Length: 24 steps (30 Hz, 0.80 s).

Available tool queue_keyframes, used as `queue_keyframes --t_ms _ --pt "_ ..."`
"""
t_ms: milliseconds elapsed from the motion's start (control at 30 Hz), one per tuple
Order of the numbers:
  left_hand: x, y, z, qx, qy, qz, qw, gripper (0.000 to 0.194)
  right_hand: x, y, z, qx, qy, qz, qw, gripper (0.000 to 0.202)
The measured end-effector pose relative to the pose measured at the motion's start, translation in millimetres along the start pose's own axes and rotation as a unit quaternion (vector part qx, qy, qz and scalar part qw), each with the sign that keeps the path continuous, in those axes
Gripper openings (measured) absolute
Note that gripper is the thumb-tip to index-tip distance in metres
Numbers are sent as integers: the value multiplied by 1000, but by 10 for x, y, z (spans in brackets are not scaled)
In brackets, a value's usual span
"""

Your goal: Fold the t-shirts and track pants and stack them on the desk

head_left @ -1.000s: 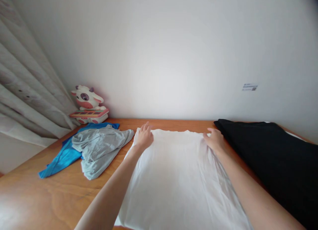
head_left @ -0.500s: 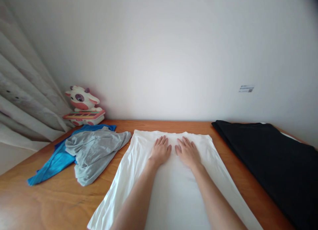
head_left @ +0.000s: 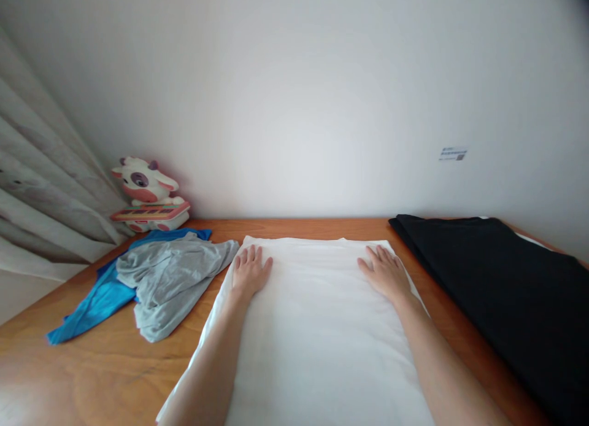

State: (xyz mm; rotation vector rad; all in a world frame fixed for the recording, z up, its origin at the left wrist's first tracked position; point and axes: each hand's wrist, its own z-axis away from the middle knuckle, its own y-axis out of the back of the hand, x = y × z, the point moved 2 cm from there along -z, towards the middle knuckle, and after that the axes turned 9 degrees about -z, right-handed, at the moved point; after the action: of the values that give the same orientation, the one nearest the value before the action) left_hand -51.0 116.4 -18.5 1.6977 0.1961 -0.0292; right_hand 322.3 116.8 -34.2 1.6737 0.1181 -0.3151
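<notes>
A white garment (head_left: 317, 328) lies spread out on the wooden table, its far edge close to the wall. My left hand (head_left: 251, 271) rests flat on its far left corner area, fingers apart and palm down. Near the far right corner, my right hand (head_left: 385, 272) lies palm down on the same cloth with its fingers spread. Neither hand grips anything. Between the hands the fabric looks mostly smooth, with faint creases toward the lower right. The near end of the garment runs out of view.
Left of the white cloth, a crumpled grey garment (head_left: 175, 278) lies over a blue one (head_left: 92, 306) on the table (head_left: 92, 377). A cow-shaped toy keyboard (head_left: 150, 196) stands behind them, beside a curtain (head_left: 50, 168). Folded black fabric (head_left: 497, 291) lies to the right.
My hands have slid apart across the white garment, the left one leftward and the right one rightward, toward its side edges. Creases along its left side have flattened. The view shifted slightly.
</notes>
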Motion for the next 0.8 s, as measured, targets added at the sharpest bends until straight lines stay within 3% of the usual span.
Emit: queue_keyframes --t_ms 200,433,800 --pt "7 21 -20 2 53 12 999 63 -11 -40 -17 30 3 -24 999 63" --pt "-53 65 -20 59 114 41 991 58 -16 -2 16 85 15 -51 995 60" --pt "-1 161 61 49 93 69 992 54 -86 130 195 144 18 -114 983 37"
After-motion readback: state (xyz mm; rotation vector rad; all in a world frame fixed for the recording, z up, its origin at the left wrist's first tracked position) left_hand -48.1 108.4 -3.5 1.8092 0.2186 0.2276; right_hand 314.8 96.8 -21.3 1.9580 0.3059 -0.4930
